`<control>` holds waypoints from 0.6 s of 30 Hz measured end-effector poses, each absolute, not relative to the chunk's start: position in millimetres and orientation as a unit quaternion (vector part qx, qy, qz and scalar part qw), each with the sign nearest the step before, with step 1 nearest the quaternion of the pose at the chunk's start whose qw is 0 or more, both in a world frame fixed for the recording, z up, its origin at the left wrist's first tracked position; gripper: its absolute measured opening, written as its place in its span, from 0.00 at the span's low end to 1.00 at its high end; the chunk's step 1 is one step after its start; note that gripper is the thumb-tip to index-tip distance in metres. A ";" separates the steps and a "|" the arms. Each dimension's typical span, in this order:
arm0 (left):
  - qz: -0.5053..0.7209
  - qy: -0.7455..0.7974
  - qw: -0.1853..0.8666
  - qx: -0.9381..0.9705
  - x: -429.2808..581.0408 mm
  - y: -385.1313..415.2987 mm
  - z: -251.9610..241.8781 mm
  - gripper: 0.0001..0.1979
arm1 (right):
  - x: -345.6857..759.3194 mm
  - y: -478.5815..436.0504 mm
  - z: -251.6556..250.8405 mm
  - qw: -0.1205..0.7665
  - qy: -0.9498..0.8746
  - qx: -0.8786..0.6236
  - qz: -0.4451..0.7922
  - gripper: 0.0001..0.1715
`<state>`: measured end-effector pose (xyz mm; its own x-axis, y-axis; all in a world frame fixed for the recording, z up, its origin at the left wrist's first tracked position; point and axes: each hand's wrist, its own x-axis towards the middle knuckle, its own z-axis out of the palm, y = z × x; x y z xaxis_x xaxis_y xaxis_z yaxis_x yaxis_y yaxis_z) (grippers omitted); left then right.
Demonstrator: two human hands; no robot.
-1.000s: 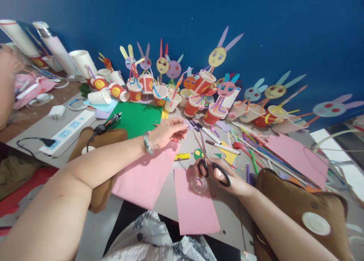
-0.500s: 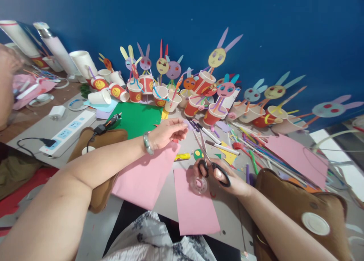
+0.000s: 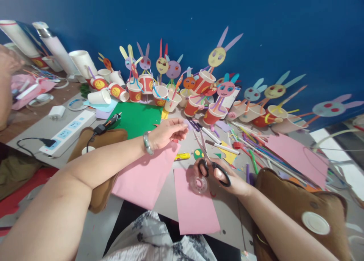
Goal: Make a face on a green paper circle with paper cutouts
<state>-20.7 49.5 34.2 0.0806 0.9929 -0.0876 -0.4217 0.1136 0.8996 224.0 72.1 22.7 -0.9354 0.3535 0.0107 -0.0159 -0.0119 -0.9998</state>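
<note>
My right hand (image 3: 224,177) grips black-handled scissors (image 3: 205,151), thumb through one loop, the blades parted and pointing away from me. To their left, my left hand (image 3: 170,134), with a bangle at the wrist, pinches at a small purple paper piece (image 3: 187,124) by the fingertips; the fingers partly hide it. Beneath my right hand, a clear tape roll (image 3: 199,185) lies on a pink paper strip (image 3: 196,215). A larger pink sheet (image 3: 148,177) spreads under my left forearm. Between the hands is a yellow crayon-like stick (image 3: 182,156).
Paper cups with rabbit-faced figures (image 3: 217,111) line the blue wall. Brown cushions (image 3: 295,200) flank the work area. At left are a power strip (image 3: 68,130) and another person's hand (image 3: 10,60). Pens and pipe cleaners (image 3: 267,154) lie at right, by a pink sheet (image 3: 298,158).
</note>
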 end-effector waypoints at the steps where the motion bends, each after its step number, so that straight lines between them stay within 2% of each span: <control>1: 0.555 0.390 0.637 0.367 -20.8 49.4 34.5 0.18 | 224.0 71.6 22.8 0.133 -0.689 -0.124 0.702 0.30; 18: 0.552 0.394 0.636 0.368 -21.3 49.1 36.5 0.18 | 224.8 71.2 20.1 0.129 -0.685 -0.122 0.707 0.30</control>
